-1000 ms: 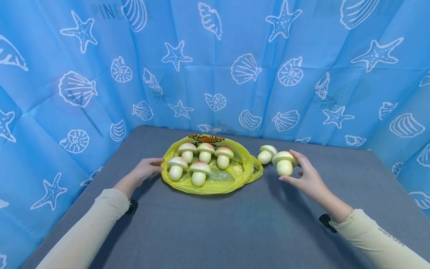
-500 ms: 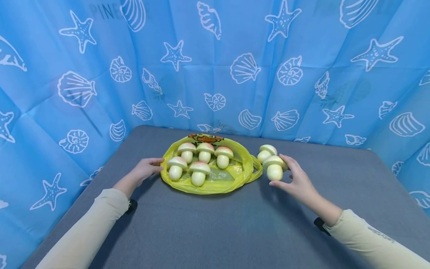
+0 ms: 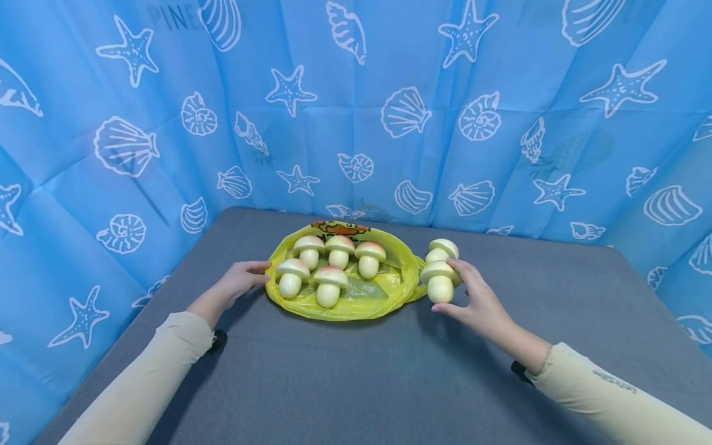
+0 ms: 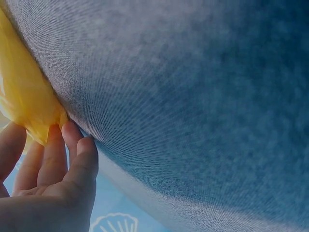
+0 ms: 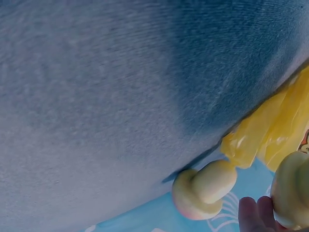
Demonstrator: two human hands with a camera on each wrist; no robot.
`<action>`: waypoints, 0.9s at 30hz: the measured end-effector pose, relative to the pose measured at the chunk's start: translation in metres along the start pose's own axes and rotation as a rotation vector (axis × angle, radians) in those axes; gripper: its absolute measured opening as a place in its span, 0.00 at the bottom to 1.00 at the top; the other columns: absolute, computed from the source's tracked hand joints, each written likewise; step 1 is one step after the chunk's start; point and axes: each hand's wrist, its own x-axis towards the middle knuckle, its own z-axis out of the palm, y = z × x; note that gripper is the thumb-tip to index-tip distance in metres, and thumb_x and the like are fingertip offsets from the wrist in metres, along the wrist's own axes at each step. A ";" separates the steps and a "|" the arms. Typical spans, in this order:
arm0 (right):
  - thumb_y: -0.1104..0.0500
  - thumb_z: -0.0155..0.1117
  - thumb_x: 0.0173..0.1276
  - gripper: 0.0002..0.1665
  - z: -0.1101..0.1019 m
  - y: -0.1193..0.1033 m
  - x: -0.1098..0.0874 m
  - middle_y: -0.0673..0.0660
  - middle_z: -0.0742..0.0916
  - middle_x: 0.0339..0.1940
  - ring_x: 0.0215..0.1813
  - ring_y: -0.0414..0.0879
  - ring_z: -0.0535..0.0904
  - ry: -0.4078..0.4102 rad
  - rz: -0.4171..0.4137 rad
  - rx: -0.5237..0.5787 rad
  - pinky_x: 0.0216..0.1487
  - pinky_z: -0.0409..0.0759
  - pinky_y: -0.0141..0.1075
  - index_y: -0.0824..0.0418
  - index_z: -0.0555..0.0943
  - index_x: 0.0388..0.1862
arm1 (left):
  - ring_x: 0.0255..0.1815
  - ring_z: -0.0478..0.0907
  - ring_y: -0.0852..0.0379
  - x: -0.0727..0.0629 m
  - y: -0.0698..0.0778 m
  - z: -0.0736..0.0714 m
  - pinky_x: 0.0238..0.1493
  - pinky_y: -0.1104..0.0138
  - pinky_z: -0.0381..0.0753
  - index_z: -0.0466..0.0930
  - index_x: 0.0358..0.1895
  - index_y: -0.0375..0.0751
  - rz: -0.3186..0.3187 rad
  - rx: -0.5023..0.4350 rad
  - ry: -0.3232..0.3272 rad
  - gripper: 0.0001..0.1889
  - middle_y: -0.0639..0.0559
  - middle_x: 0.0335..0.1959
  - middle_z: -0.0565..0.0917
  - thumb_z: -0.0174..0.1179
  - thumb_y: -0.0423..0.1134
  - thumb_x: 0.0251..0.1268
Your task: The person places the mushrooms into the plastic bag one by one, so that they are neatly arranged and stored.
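A yellow plastic bag [image 3: 384,307] lies spread open on the table with several toy mushrooms [image 3: 328,287] inside, stems toward me. At its left rim, my left hand [image 3: 236,284] holds the bag's edge between thumb and fingertips; in the left wrist view the yellow film [image 4: 29,92] reaches between them. Just off the bag's right end, my right hand [image 3: 481,303] grips a pale mushroom [image 3: 440,289], thumb at the stem and fingers at the cap. Behind it another mushroom [image 3: 443,249] lies on the table, partly hidden; the right wrist view shows it tilted [image 5: 207,188].
Grey cloth covers the table [image 3: 345,383]. A blue curtain [image 3: 356,123] with white shells and starfish hangs behind and at the sides. The bag's handle loop [image 3: 421,292] sticks out at its right end, beside the held mushroom.
My right hand has carried its mushroom left and slightly toward me, from the right of the loose mushroom to in front of it. The left hand stays at the bag's rim.
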 end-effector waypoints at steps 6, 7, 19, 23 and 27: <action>0.64 0.79 0.51 0.50 0.008 -0.002 0.002 0.72 0.69 0.64 0.60 0.65 0.69 0.001 -0.043 0.001 0.47 0.76 0.60 0.72 0.62 0.68 | 0.72 0.56 0.36 0.000 0.000 -0.001 0.69 0.46 0.59 0.58 0.73 0.31 -0.003 0.000 -0.004 0.27 0.31 0.71 0.61 0.50 0.35 0.75; 0.64 0.79 0.50 0.50 0.010 -0.003 0.002 0.72 0.69 0.64 0.59 0.65 0.70 0.001 -0.053 0.000 0.46 0.76 0.59 0.72 0.62 0.68 | 0.72 0.56 0.36 0.000 -0.001 -0.001 0.69 0.46 0.59 0.58 0.73 0.32 -0.003 0.000 -0.004 0.27 0.31 0.72 0.61 0.50 0.35 0.75; 0.62 0.81 0.48 0.49 0.022 -0.015 0.009 0.68 0.71 0.62 0.54 0.57 0.71 -0.025 -0.110 0.013 0.44 0.76 0.54 0.72 0.64 0.66 | 0.72 0.56 0.36 -0.001 0.000 -0.002 0.69 0.46 0.59 0.59 0.73 0.32 0.009 -0.003 -0.004 0.27 0.31 0.72 0.61 0.50 0.35 0.75; 0.62 0.81 0.49 0.49 0.025 -0.016 0.011 0.67 0.72 0.63 0.54 0.56 0.71 -0.025 -0.124 0.009 0.45 0.76 0.53 0.71 0.65 0.67 | 0.72 0.57 0.36 0.000 -0.001 -0.002 0.69 0.47 0.60 0.59 0.73 0.31 0.014 -0.004 -0.009 0.27 0.31 0.71 0.61 0.50 0.35 0.75; 0.62 0.80 0.49 0.49 0.028 -0.018 0.012 0.67 0.72 0.63 0.54 0.56 0.72 -0.028 -0.135 0.014 0.45 0.76 0.53 0.72 0.64 0.67 | 0.72 0.57 0.36 0.001 0.000 -0.002 0.69 0.47 0.60 0.59 0.73 0.31 0.014 -0.007 -0.011 0.27 0.30 0.71 0.62 0.50 0.35 0.75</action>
